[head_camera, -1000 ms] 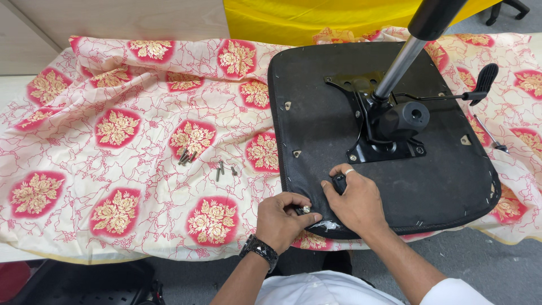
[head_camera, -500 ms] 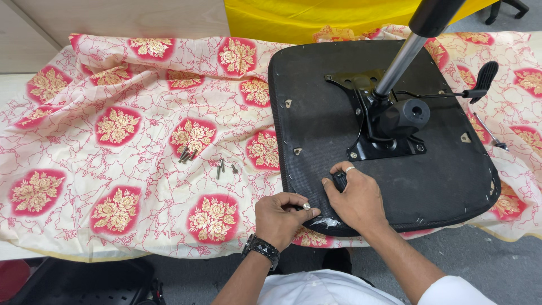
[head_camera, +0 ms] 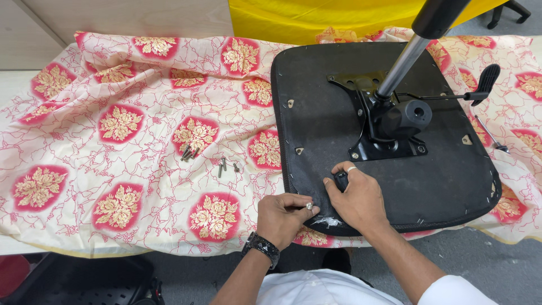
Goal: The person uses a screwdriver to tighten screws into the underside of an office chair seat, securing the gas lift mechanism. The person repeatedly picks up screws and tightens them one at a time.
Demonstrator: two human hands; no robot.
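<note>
An upturned black office-chair seat (head_camera: 440, 186) lies on a flowered cloth, its metal mechanism plate (head_camera: 375, 135) and gas-lift column (head_camera: 402, 65) pointing up. My right hand (head_camera: 358, 200) rests on the seat's near edge, closed around a small black tool handle (head_camera: 340, 179). My left hand (head_camera: 285, 214), a dark watch on its wrist, pinches a small silvery screw (head_camera: 309, 206) at the seat's near-left rim, right beside the right hand.
Several loose screws and bolts (head_camera: 189, 152) (head_camera: 224, 166) lie on the red-and-cream flowered cloth (head_camera: 113, 169) left of the seat. A black lever paddle (head_camera: 486, 82) sticks out to the right, a thin metal tool (head_camera: 492, 138) near it. Yellow fabric (head_camera: 316, 20) lies behind.
The hands have stayed at the seat's near edge; the left hand's fingers shifted slightly toward the right hand. The seat has not moved.
</note>
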